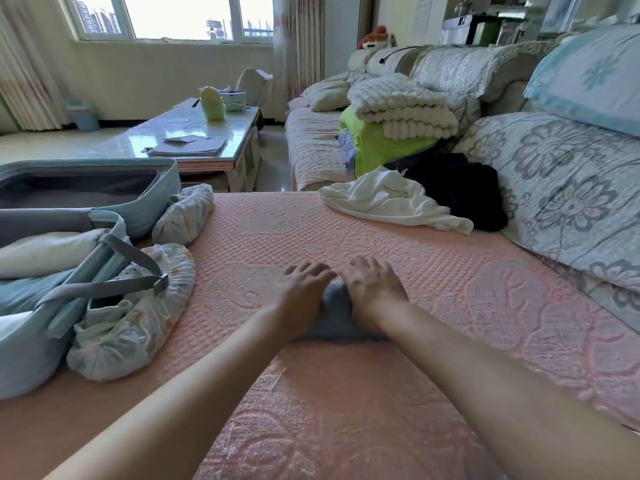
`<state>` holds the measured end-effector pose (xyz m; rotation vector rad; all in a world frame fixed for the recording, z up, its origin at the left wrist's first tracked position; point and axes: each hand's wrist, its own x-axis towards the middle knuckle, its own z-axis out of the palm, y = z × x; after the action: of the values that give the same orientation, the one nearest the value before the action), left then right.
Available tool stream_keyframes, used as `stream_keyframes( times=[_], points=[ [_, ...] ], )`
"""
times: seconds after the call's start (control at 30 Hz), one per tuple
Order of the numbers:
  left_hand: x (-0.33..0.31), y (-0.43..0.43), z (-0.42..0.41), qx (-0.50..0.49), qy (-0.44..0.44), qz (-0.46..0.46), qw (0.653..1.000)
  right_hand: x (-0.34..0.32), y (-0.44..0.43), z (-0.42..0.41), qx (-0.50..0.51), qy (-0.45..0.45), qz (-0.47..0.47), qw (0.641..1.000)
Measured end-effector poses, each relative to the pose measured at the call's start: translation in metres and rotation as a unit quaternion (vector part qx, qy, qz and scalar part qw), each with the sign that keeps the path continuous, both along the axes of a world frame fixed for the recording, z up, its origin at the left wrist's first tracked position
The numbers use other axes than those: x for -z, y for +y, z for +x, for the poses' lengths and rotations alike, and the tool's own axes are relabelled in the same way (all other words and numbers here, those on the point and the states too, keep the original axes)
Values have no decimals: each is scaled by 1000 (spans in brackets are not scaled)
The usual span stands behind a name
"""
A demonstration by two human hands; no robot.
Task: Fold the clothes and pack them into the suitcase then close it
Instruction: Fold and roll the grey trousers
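A small grey garment (337,306) lies folded on the pink quilted sofa seat (433,271), mostly hidden under my hands. My left hand (301,292) and my right hand (374,289) rest flat on it side by side, fingers spread and pressing down. The light blue suitcase (104,199) lies open at the left, with pale folded clothes and a grey strap (114,282) in its near half. A crumpled white garment (391,199) and a dark navy one (464,188) lie at the far right of the seat.
Floral elastic covers (138,323) are bunched beside the suitcase. A stack with a white knit blanket (401,109) on yellow-green fabric sits on the far sofa. Floral cushions (571,188) line the right. A glossy coffee table (194,136) stands beyond the suitcase.
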<state>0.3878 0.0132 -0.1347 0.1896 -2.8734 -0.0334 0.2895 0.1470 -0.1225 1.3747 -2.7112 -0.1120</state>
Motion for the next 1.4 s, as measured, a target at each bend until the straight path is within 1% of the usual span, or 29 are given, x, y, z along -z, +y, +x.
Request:
stream_keyframes(
  times=[0.03,0.1,0.13,0.2,0.3,0.37,0.43,0.5,0.53,0.57,0.63,0.67,0.7,0.73,0.77,0.8,0.83,0.93,1.03,1.1,1.13,1.2,1.27,1.3,1.33,1.37,1.4],
  points=[
    [6,4,-2,17,5,-4,1000,6,-2,1,-25,-26,-22,999],
    [18,3,0,-8,-10,11,1000,19,1,-2,-33,-127,-59,990],
    [25,1,3,-23,-25,17,999,25,5,-6,-31,-166,-63,984],
    [34,-10,8,-37,-42,37,998,35,13,-16,-22,-188,-33,981],
    [38,-21,7,-31,-61,103,992,42,19,-27,5,-202,12,979],
    [40,-24,9,-32,-72,112,991,42,18,-29,5,-187,32,982],
    [38,-27,14,-33,-87,109,990,42,16,-31,11,-153,54,987],
    [33,-31,23,-29,-110,108,988,38,14,-30,21,-118,57,991],
    [31,-33,27,-21,-117,97,988,36,14,-28,2,-94,52,994],
    [30,-34,31,-9,-114,77,990,32,15,-24,-48,-60,26,997],
    [31,-34,35,6,-106,48,993,25,16,-16,-165,10,-29,986],
    [32,-33,35,0,-108,50,993,24,17,-11,-196,26,-50,979],
    [32,-31,35,-10,-111,58,992,21,18,-6,-203,6,-41,978],
    [31,-28,35,-20,-116,65,991,20,20,-4,-189,-25,-11,982],
    [29,-26,34,-28,-119,70,990,19,21,-2,-165,-55,41,984],
    [27,-23,34,-34,-121,75,989,18,22,0,-147,-65,79,984],
    [25,-21,35,-38,-117,78,989,18,22,2,-131,-66,91,985],
    [25,-17,41,-74,-101,74,989,14,16,6,-83,-86,43,992],
    [27,-18,55,-131,-79,93,984,16,4,12,-56,-66,25,996],
    [24,-20,63,-163,-46,161,972,12,1,16,-45,-62,10,997],
    [22,-21,65,-180,-24,215,959,10,0,17,-46,-73,-4,996],
    [17,-22,65,-219,4,317,923,5,2,23,-58,-84,-22,995],
    [15,-23,57,-253,-11,371,894,4,6,30,-79,-52,4,996],
    [14,-24,52,-267,-22,386,883,5,8,31,-90,-31,36,995],
    [14,-24,47,-282,-31,398,872,8,9,31,-95,-35,64,993],
    [14,-24,42,-298,-38,402,865,10,10,30,-85,-77,60,992],
    [13,-24,38,-307,-46,398,864,11,9,28,-64,-143,31,987]
  ],
)
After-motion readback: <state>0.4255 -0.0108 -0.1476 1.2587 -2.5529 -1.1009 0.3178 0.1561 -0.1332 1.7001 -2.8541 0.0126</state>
